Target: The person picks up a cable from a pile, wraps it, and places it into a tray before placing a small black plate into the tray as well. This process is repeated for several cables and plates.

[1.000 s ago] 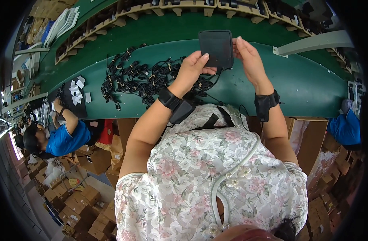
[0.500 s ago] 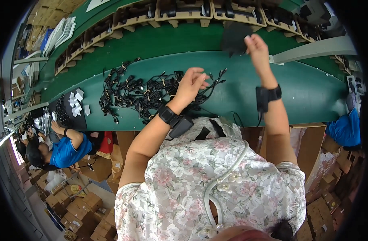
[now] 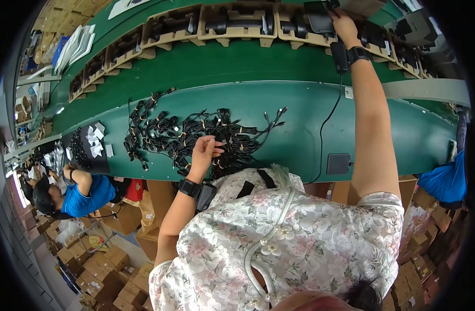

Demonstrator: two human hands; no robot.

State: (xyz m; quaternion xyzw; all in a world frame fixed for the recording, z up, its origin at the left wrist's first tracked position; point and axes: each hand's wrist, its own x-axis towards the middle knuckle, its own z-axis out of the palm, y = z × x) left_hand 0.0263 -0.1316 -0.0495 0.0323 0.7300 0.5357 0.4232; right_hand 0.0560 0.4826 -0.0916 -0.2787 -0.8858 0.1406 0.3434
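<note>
My right hand [image 3: 345, 28] is stretched to the far side, its fingers closed on the edge of a flat black square piece [image 3: 319, 19]. That piece overlaps one of the moulded brown trays [image 3: 305, 40] in the row; whether it touches the tray I cannot tell. My left hand [image 3: 205, 153] is over the near part of a pile of black cables [image 3: 183, 129], tied in bundles with tan bands. Its fingers are loosely curled and apart, with nothing visible in them. Each wrist carries a black strapped device.
A dark square pad [image 3: 338, 164] lies on the green table [image 3: 294, 135] near the front edge. A grey metal arm [image 3: 424, 89] crosses at right. White slips [image 3: 95, 140] lie at left, near a person in a blue shirt [image 3: 89, 192]. Cardboard boxes [image 3: 100, 274] stand below.
My right hand has moved farther away with the black piece, up to the tray row. My left hand has come back toward me and left, over the cables. The dark pad now shows.
</note>
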